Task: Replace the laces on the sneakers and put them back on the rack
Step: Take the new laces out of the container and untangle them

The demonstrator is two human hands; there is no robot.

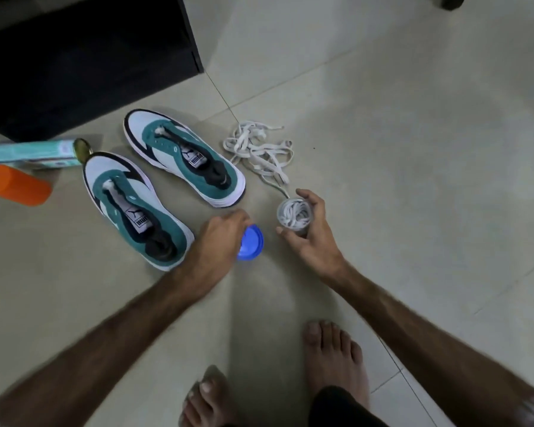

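Two unlaced teal-and-white sneakers lie side by side left of centre on the tiled floor. A loose pile of white laces lies just right of them. Right hand, at centre, grips a clear jar containing coiled white laces, fingers curled round it. Left hand holds the blue lid beside the nearer sneaker.

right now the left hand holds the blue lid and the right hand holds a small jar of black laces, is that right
Nearly. The head view shows the laces in the small jar are white, not black. The rest stands: the left hand holds the blue lid, and the right hand holds the jar.
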